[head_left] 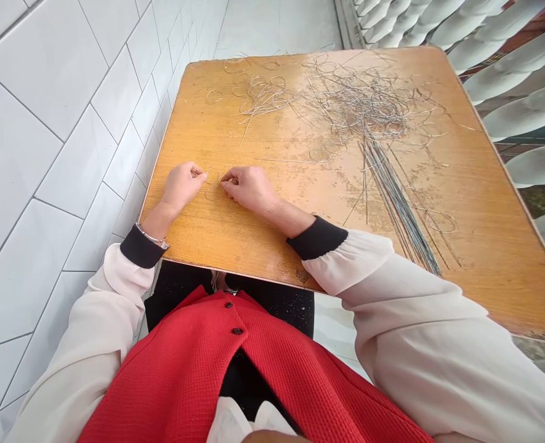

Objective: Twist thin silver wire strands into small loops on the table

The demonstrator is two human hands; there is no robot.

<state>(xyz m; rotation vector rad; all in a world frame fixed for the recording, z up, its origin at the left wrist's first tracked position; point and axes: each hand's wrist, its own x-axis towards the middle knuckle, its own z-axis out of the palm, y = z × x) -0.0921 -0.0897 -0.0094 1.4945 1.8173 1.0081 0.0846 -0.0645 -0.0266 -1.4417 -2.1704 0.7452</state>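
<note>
My left hand [182,186] is closed in a pinch above the left part of the wooden table [290,234]. Facing it, my right hand [250,186] pinches too, with its fingers curled. A thin, curled piece of wire [213,186] spans the small gap between the two sets of fingertips, and its ends are too fine to make out. Beyond my hands lies a small heap of bent wires [267,98]. One loose wire [295,161] stretches across the wood to the right of them.
A large tangle of wires [369,104] covers the far right of the table. From it a bundle of straight wires [401,203] points toward me. A tiled wall [92,135] rises close on the left, and a white balustrade [526,111] runs along the right.
</note>
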